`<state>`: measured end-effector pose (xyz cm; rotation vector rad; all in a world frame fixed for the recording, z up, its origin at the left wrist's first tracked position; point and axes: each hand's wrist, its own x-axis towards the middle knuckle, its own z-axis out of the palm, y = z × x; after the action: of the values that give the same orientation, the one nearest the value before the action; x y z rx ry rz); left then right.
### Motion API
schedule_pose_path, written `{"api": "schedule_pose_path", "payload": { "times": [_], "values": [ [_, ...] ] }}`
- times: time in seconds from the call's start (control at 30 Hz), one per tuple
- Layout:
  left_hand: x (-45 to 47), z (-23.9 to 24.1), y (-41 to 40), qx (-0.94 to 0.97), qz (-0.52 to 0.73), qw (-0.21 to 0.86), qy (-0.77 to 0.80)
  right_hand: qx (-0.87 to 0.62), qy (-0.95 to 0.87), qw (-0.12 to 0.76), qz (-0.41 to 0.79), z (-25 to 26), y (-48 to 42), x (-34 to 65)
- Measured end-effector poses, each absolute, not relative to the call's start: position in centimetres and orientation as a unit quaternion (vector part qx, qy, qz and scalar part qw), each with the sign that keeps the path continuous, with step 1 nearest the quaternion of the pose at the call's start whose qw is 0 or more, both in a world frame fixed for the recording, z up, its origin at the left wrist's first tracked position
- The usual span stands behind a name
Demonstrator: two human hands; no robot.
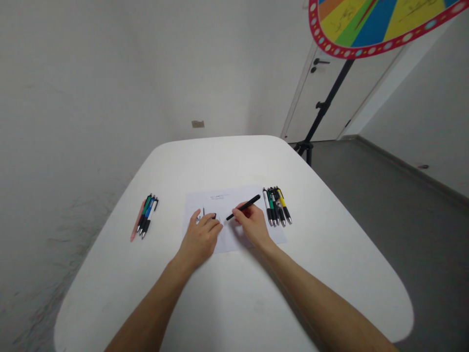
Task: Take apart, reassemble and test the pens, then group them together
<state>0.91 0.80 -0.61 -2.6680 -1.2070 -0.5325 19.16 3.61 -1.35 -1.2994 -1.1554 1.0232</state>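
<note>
A white sheet of paper (223,200) with a few printed lines lies in the middle of the white table (227,293). My right hand (252,222) is closed on a black pen (244,207), its tip pointing left over the paper. My left hand (201,237) rests on the left part of the sheet, fingers curled around a small black piece (214,215) that looks like a pen cap. A bundle of several pens (277,205) lies just right of my right hand. A second group of pens (144,220) lies at the left of the table.
A colourful prize wheel (370,22) on a black tripod stand (318,122) stands behind the table's far right corner. A white door (330,93) is behind it. A wall runs along the left and back; grey floor lies to the right.
</note>
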Motion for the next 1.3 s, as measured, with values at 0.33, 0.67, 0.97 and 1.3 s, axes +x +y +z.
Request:
{"api": "schedule_pose_path", "payload": {
  "times": [0.33, 0.67, 0.97, 1.3],
  "values": [
    [0.6, -0.3, 0.8, -0.856, -0.252, 0.107, -0.438, -0.540, -0.530, 0.525, 0.391, -0.8, 3.2, 19.1],
    [-0.2, -0.1, 1.1, -0.797, -0.310, 0.125, -0.503, -0.519, -0.532, 0.546, 0.386, -1.3, 3.4, 19.4],
    [0.0, -1.0, 1.3, -0.815, -0.246, 0.092, -0.517, -0.492, -0.481, 0.550, 0.474, -1.5, 3.7, 19.1],
    [0.7, -1.3, 1.6, -0.832, -0.179, 0.082, -0.519, -0.507, -0.534, 0.506, 0.449, -0.7, 3.4, 19.0]
  ]
}}
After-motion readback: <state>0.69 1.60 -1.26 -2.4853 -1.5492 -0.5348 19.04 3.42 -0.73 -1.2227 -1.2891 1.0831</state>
